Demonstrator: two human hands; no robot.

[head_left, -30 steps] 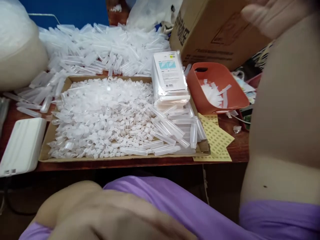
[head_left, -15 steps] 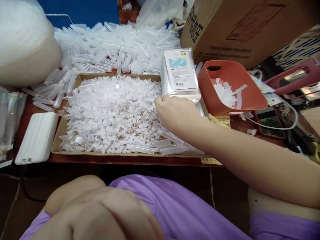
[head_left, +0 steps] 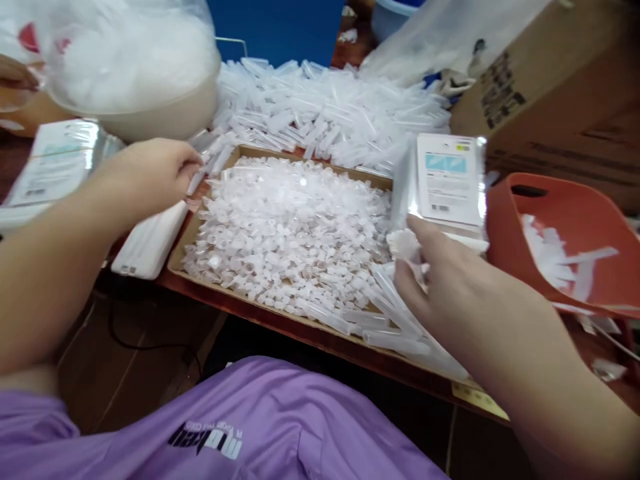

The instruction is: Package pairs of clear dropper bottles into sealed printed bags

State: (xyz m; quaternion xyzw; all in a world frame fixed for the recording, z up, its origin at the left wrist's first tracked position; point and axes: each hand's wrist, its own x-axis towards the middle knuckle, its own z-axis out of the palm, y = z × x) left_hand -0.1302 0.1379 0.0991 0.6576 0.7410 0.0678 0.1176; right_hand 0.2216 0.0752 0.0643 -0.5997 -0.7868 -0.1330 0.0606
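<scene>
My left hand (head_left: 155, 170) reaches over a white power bank (head_left: 150, 243), fingers curled down beside loose clear plastic tubes (head_left: 217, 157); its fingertips are partly hidden, so I cannot tell what they hold. At the right end of a shallow cardboard tray (head_left: 240, 291), my right hand (head_left: 443, 280) has a crumpled white piece (head_left: 404, 245) between thumb and fingers. Small clear plastic caps (head_left: 295, 227) fill the tray, with several tubes (head_left: 395, 340) along its front right. A stack of packaged clear bags (head_left: 445, 183) lies just beyond my right hand.
An orange bin (head_left: 515, 207) with white strips stands at right, before a large cardboard box (head_left: 560, 87). A big heap of tubes (head_left: 325, 107) lies behind the tray. At left are a bulging plastic-covered tub (head_left: 145, 113), another bag stack (head_left: 55, 160) and another person's hand (head_left: 17, 73).
The view has swung left. My left hand has gone from close below the camera to the tubes at the tray's left. My right hand, still by the bag stack, now shows the crumpled white piece.
</scene>
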